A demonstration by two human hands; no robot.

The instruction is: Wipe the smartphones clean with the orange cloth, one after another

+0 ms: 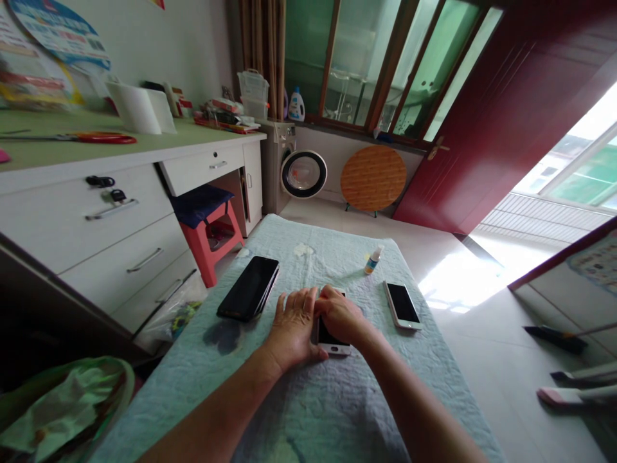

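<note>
A white-framed smartphone lies on the cloth-covered table in front of me, its dark screen mostly hidden under my hands. My left hand grips its left edge, thumb at the lower corner and fingers toward the top. Across the screen lies my right hand, fingers curled in near the left fingertips; whatever they pinch is hidden. To the left, a black smartphone rests on what looks like other phones. A white smartphone with a dark screen lies to the right. Behind it stands a small spray bottle with a white top.
The table wears a pale blue quilted cloth. On the left are a desk with drawers, a red stool and a waste bin. A washing machine with its door open and a red door are beyond.
</note>
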